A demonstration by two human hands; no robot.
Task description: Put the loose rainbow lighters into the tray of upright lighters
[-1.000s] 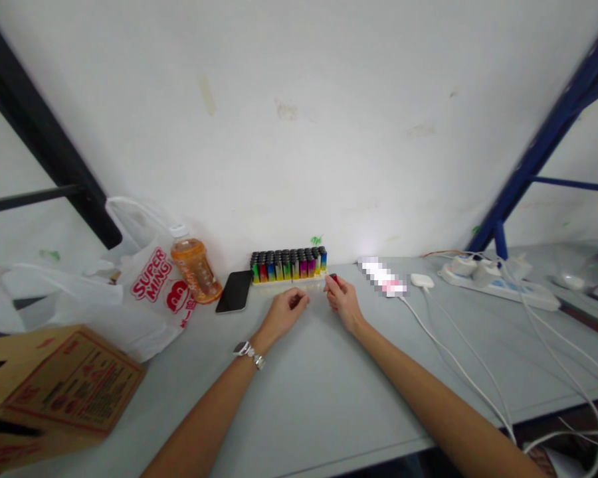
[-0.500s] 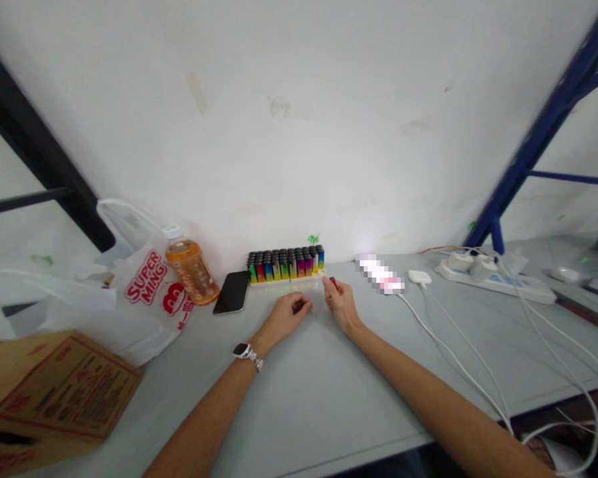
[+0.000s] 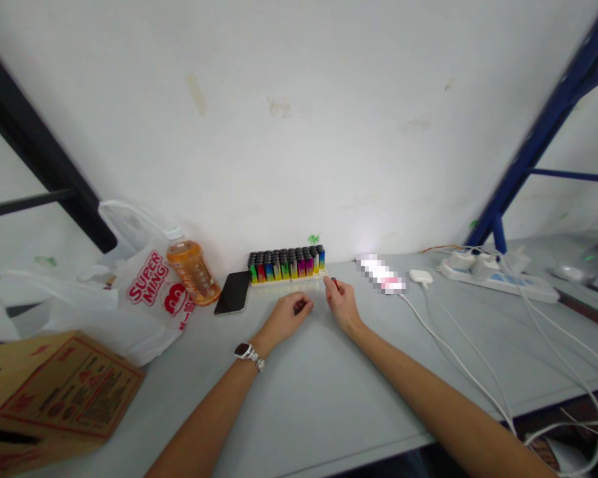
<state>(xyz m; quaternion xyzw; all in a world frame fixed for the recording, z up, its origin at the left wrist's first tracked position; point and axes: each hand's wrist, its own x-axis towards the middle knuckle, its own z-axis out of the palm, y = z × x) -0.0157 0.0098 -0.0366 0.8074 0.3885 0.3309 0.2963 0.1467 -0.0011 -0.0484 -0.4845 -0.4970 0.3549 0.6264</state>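
Observation:
Colourful lighters (image 3: 284,263) with black tops stand upright in rows in a white tray (image 3: 272,284) against the wall. The tray's right end holds fewer of them. My right hand (image 3: 343,305) is closed just right of and in front of the tray, pinching a small red and black item that looks like a lighter, mostly hidden by the fingers. My left hand (image 3: 286,315) rests on the table in front of the tray with curled fingers; something dark shows inside the curl, too small to name.
Left of the tray lie a black phone (image 3: 232,293), an orange drink bottle (image 3: 193,272), a plastic bag (image 3: 149,292) and a cardboard box (image 3: 70,398). On the right are a blurred-out lit object (image 3: 381,273), a white charger (image 3: 421,277), cables and a power strip (image 3: 503,282).

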